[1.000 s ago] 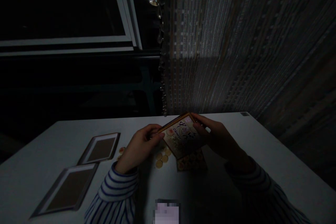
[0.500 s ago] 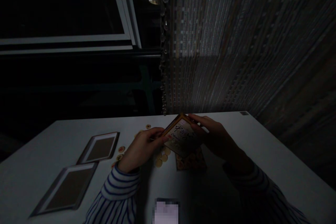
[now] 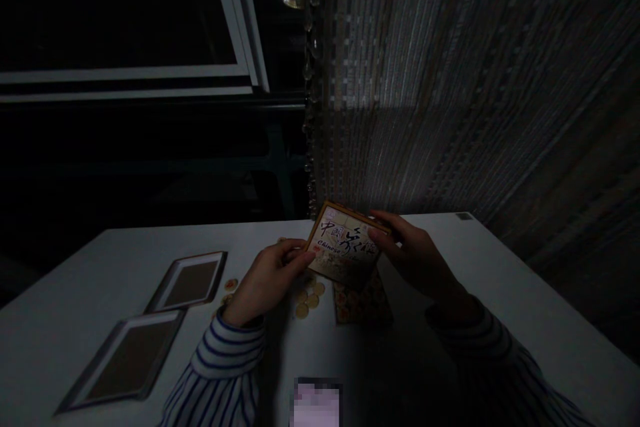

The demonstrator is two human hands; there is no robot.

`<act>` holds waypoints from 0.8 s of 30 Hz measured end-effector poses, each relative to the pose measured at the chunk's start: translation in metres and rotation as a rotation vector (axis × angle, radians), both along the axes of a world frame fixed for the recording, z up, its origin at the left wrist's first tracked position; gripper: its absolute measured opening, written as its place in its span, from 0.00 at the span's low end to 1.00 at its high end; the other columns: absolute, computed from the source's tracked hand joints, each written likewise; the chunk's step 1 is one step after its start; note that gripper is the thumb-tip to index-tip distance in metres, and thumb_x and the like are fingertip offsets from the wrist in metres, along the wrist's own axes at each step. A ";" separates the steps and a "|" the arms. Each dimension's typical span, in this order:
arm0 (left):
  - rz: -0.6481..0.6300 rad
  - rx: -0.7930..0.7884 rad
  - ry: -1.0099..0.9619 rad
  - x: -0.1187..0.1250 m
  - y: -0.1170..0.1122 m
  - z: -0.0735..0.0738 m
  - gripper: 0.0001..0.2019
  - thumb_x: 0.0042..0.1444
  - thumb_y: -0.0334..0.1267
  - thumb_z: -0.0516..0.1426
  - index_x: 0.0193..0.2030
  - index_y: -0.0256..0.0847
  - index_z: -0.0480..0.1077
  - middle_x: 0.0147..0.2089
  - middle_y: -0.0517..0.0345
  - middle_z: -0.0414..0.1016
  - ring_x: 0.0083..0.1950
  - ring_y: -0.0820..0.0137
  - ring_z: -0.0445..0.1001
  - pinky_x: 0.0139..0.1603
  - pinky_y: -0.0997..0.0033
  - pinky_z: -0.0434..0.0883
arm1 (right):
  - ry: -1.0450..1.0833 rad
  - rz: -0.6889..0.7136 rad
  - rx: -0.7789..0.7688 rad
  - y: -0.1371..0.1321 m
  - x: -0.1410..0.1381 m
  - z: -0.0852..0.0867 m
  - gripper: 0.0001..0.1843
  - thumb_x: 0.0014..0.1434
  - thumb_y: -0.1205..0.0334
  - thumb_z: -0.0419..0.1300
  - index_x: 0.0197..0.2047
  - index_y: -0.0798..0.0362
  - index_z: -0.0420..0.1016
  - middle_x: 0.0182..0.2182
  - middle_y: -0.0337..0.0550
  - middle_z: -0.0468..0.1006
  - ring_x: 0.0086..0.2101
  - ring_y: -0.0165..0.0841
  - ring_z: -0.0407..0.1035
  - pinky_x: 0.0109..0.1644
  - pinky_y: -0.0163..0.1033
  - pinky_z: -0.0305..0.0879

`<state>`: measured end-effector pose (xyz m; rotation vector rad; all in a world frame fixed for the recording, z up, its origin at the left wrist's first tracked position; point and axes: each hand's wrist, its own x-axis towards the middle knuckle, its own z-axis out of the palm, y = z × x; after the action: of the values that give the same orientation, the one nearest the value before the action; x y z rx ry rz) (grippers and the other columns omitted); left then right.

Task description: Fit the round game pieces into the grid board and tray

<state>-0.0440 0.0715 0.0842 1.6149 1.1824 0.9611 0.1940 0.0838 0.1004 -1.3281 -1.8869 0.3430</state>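
Observation:
Both hands hold a flat printed box lid with large characters on its face, tilted up towards me above a white table. My left hand pinches its lower left edge. My right hand grips its right edge with curled fingers. Below the lid lies a dark patterned box part. Several small round yellow pieces lie on the table under my left hand. Both sleeves are white with blue stripes.
Two flat framed boards lie on the left of the table, one nearer, one further. A bead curtain hangs behind the table; a dark window is at the left. The scene is very dim.
The lid has been turned and raised so that its printed face points towards me. Both hands kept hold of it and stayed about where they were.

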 end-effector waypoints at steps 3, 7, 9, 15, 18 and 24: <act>-0.020 -0.011 -0.009 0.001 0.000 -0.001 0.18 0.51 0.47 0.53 0.42 0.35 0.68 0.33 0.54 0.74 0.36 0.68 0.72 0.36 0.71 0.68 | 0.033 -0.003 -0.022 0.000 0.001 0.000 0.22 0.56 0.52 0.52 0.50 0.55 0.66 0.37 0.45 0.76 0.30 0.31 0.69 0.33 0.35 0.65; -0.010 0.008 0.026 0.004 -0.002 0.001 0.18 0.50 0.48 0.54 0.41 0.35 0.69 0.30 0.56 0.73 0.31 0.72 0.70 0.30 0.75 0.66 | 0.077 0.012 -0.016 0.000 0.003 -0.002 0.21 0.55 0.52 0.52 0.50 0.54 0.66 0.39 0.46 0.75 0.33 0.32 0.70 0.35 0.36 0.66; -0.011 0.016 0.046 0.006 -0.003 0.003 0.18 0.49 0.48 0.54 0.41 0.36 0.69 0.28 0.57 0.73 0.28 0.73 0.69 0.27 0.76 0.65 | 0.091 0.011 -0.009 0.001 0.003 -0.003 0.21 0.55 0.52 0.53 0.50 0.53 0.66 0.40 0.46 0.75 0.34 0.33 0.70 0.36 0.37 0.66; 0.026 0.000 0.062 0.009 -0.005 0.007 0.20 0.48 0.48 0.55 0.42 0.35 0.69 0.27 0.55 0.74 0.27 0.71 0.71 0.25 0.75 0.65 | 0.163 0.002 -0.045 -0.001 0.000 -0.001 0.24 0.54 0.53 0.53 0.54 0.52 0.62 0.43 0.47 0.74 0.37 0.36 0.70 0.39 0.40 0.67; 0.046 -0.005 0.045 0.009 -0.006 0.009 0.20 0.48 0.48 0.55 0.42 0.35 0.69 0.26 0.56 0.74 0.27 0.70 0.71 0.24 0.75 0.66 | 0.209 0.025 -0.055 -0.002 -0.001 -0.003 0.28 0.54 0.53 0.54 0.57 0.51 0.57 0.48 0.49 0.70 0.39 0.36 0.70 0.40 0.40 0.68; 0.092 0.006 0.012 0.009 -0.006 0.009 0.21 0.47 0.49 0.55 0.42 0.34 0.69 0.24 0.56 0.74 0.27 0.70 0.72 0.24 0.75 0.66 | 0.361 0.109 -0.105 -0.003 -0.002 -0.009 0.33 0.54 0.53 0.55 0.60 0.50 0.49 0.51 0.52 0.68 0.37 0.34 0.71 0.39 0.41 0.69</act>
<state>-0.0348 0.0656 0.0929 1.5839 1.2728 1.0153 0.1918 0.0808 0.0914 -1.1432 -1.6559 0.6980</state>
